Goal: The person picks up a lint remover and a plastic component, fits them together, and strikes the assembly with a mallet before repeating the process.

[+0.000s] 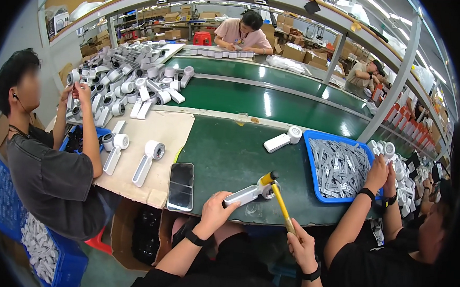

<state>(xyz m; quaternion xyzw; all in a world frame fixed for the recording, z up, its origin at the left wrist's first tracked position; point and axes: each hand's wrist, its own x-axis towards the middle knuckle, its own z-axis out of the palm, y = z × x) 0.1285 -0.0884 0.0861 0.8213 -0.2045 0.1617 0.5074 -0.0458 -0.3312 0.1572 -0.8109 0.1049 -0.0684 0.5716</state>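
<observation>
My left hand [215, 212] is closed around the handle of a white, round-headed device [244, 195] that looks like a small handheld fan, lying on the green tabletop. My right hand [301, 247] grips the lower handle of a hammer [282, 206] with a yellow handle and a yellow and black head. The hammer head is at the fan's round end and partly covers it; whether they touch I cannot tell. Beyond my hands lies another white fan [282, 140]. A dark phone [181, 186] rests left of my left hand.
A blue tray [311, 172] of grey strip-shaped parts stands to the right. Co-workers sit at left and right, handling similar fans. A large pile of fans [132, 83] is at far left, beside a green conveyor [232, 98]. Cardboard [182, 126] covers the left tabletop.
</observation>
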